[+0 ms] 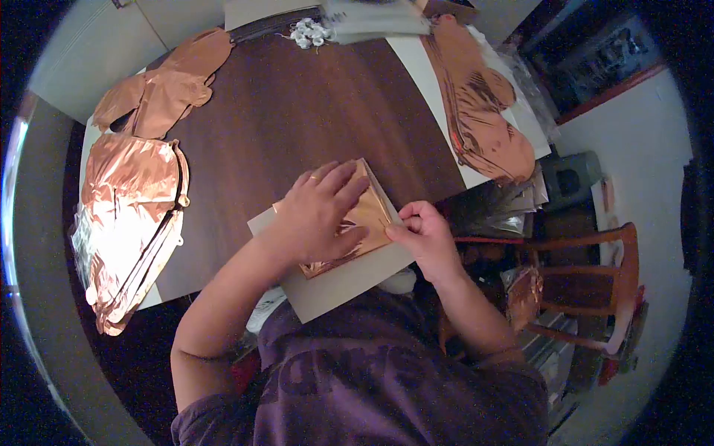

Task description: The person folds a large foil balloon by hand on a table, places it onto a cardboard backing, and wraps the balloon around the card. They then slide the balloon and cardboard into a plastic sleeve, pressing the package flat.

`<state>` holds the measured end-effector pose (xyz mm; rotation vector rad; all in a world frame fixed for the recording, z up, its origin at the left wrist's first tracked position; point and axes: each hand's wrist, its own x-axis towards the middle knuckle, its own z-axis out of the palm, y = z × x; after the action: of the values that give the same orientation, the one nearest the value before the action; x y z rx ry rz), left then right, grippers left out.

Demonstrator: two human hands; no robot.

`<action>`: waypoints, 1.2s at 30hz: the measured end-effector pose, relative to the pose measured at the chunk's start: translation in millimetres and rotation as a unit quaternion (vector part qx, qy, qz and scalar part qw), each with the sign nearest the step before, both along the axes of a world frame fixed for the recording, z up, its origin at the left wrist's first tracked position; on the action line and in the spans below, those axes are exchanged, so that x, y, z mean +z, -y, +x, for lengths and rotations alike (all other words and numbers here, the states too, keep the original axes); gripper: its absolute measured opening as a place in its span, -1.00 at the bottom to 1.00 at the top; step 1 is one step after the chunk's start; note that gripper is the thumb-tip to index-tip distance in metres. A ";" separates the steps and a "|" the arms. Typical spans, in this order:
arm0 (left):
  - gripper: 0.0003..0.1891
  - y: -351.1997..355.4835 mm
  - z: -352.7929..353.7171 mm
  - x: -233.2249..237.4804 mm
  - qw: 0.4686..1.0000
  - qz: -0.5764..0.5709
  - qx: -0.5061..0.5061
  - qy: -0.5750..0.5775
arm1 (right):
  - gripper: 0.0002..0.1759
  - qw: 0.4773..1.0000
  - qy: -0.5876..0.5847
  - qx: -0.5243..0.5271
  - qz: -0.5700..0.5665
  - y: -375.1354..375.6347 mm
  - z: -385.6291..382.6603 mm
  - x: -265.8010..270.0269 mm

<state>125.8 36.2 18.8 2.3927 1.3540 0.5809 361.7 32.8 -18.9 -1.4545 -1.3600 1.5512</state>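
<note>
A folded copper-coloured foil balloon [377, 217] lies on a pale card [327, 293] at the table's near edge, close to my body. My left hand [320, 204] rests on top of the foil with its fingers spread and partly covers it. At the right edge of the foil, my right hand [426, 236] has thumb and fingers pinched together on its corner. Part of the card is hidden under the foil and my hands.
Flat copper foil balloons are stacked on the table's left side [130, 193] and on a white sheet [409, 63] at the right [483, 111]. White string bundles [311, 33] and clear plastic [379, 18] lie at the far edge. A wooden chair [580, 286] stands at right.
</note>
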 end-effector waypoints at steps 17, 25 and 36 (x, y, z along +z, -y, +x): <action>-0.77 -43.3 12.9 21.8 0.998 0.043 -0.048 -0.017 | -0.64 0.999 0.031 0.024 0.032 -0.2 -0.2 7.2; -0.82 99.1 -54.5 23.1 0.770 -0.358 0.323 0.418 | -0.63 0.994 -0.081 -0.020 -0.064 -6.2 2.5 2.0; -0.59 89.1 -38.4 17.7 0.539 -0.477 0.328 0.611 | -0.65 0.989 -0.127 -0.008 -0.071 -2.5 0.8 -2.5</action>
<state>87.3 -52.9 36.6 0.2075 1.1698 0.9986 362.4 35.3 -21.4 -1.2935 -1.1065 1.7842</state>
